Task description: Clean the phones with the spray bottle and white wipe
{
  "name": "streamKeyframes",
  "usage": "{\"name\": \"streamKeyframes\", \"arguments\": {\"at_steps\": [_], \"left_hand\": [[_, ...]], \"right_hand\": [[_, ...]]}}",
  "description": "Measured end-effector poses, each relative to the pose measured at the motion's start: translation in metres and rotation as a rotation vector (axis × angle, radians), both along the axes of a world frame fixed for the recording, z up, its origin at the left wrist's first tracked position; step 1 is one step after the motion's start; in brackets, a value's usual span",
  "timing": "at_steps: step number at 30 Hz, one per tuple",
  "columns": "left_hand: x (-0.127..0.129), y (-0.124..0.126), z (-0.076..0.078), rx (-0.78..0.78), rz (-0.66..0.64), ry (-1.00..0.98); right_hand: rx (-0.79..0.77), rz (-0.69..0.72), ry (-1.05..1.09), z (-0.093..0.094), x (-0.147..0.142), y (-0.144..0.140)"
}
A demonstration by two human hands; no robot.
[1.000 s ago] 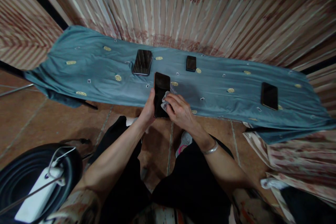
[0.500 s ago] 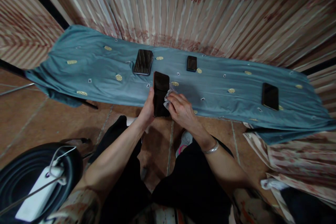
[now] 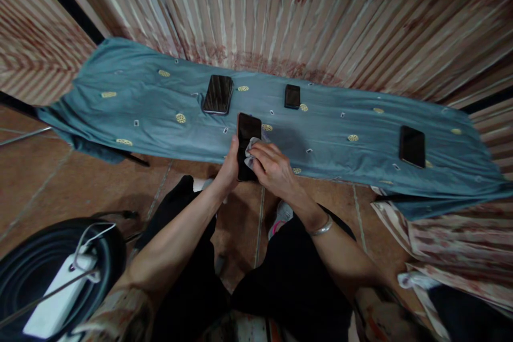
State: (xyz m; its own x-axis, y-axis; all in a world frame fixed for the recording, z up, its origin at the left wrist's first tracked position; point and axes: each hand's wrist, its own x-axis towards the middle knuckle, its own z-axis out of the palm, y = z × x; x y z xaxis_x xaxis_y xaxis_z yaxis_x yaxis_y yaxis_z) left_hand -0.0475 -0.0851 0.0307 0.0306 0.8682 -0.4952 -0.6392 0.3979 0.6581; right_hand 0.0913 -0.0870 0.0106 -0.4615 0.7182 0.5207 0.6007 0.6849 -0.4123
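Observation:
A dark smartphone (image 3: 249, 127) is gripped along its left edge by my left hand (image 3: 229, 169), thumb lying on its side. Its black screen faces up toward me. My right hand (image 3: 274, 169) pinches a crumpled pale grey cloth (image 3: 250, 153) that lies against the middle of the screen. The cloth and my fingers cover part of the phone. Both hands are above the front edge of a blue-green cloth-covered bench (image 3: 328, 155).
On the bench lie a dark phone or stack of phones (image 3: 218, 94), a small black square item (image 3: 292, 96) and another dark phone (image 3: 412, 147). A pleated curtain (image 3: 256, 16) hangs behind. At lower left are a coiled black hose (image 3: 24, 246) and a white power strip (image 3: 56, 299).
My right hand has moved the cloth slightly left, further onto the screen. The phone in my left hand has shifted a little to the right and down.

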Motion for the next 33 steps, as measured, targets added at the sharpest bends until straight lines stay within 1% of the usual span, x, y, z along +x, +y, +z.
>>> {"name": "streamKeyframes", "arguments": {"at_steps": [2, 7, 10, 14, 17, 24, 27, 33], "left_hand": [[0.002, -0.002, 0.001, -0.003, 0.005, 0.001], [0.009, -0.005, 0.017, -0.070, -0.001, -0.045], [0.012, -0.006, 0.020, -0.066, 0.005, -0.054], [0.011, -0.005, 0.016, -0.049, 0.010, -0.046], [0.009, -0.004, 0.012, -0.013, -0.001, -0.058], [0.000, 0.003, 0.005, 0.034, -0.011, -0.039], [-0.004, 0.005, 0.003, 0.062, -0.014, -0.051], [-0.011, 0.008, 0.001, 0.009, 0.025, -0.005]], "right_hand": [[0.003, 0.015, 0.001, 0.002, -0.004, -0.002], [0.031, 0.039, 0.007, 0.004, -0.009, -0.005], [0.019, 0.052, 0.020, 0.006, -0.009, -0.007], [-0.024, 0.053, 0.009, 0.007, -0.007, -0.007], [-0.026, 0.031, -0.010, 0.007, -0.004, -0.004], [-0.062, -0.038, -0.034, 0.002, 0.007, 0.002], [-0.065, -0.041, -0.037, 0.002, 0.007, 0.002], [-0.057, -0.009, -0.043, 0.005, 0.002, -0.005]]}}
